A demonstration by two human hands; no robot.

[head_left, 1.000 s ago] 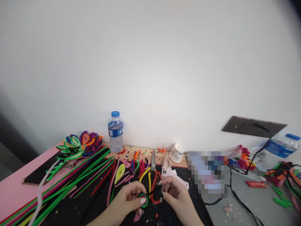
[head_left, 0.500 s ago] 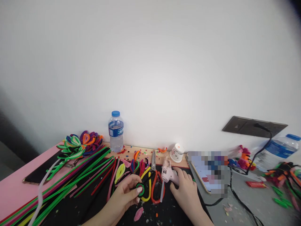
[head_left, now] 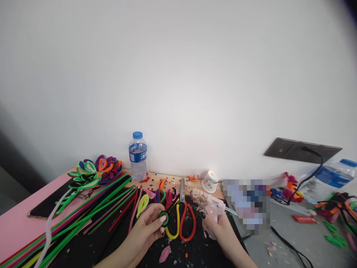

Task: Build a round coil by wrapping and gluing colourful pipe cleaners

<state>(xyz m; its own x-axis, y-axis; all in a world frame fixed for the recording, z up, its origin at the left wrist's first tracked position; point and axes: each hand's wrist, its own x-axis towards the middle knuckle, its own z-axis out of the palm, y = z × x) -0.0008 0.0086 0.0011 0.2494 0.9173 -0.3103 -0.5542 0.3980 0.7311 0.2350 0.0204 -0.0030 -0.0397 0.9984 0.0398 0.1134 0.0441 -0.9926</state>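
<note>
My left hand (head_left: 149,227) pinches a small coiled disc of green and black pipe cleaner (head_left: 164,218) between thumb and fingers, just above the black mat (head_left: 111,245). My right hand (head_left: 220,230) is closed round the handle of a white hot glue gun (head_left: 209,203), lifted off the table with its nozzle pointing left toward the disc. Its small red light is on. Between the hands lie a yellow bent pipe cleaner (head_left: 174,227) and red-handled scissors (head_left: 185,216).
Long green, pink and red pipe cleaners (head_left: 92,214) lie at the left beside looped flower shapes (head_left: 95,169). A water bottle (head_left: 137,155) and paper cup (head_left: 209,181) stand by the wall. A phone (head_left: 245,203), black cable (head_left: 284,242), second bottle (head_left: 329,178) and more pipe cleaner pieces sit right.
My right hand left the disc, reached to the glue gun on the mat, gripped it and lifted it. My left hand kept the disc and shifted slightly left.
</note>
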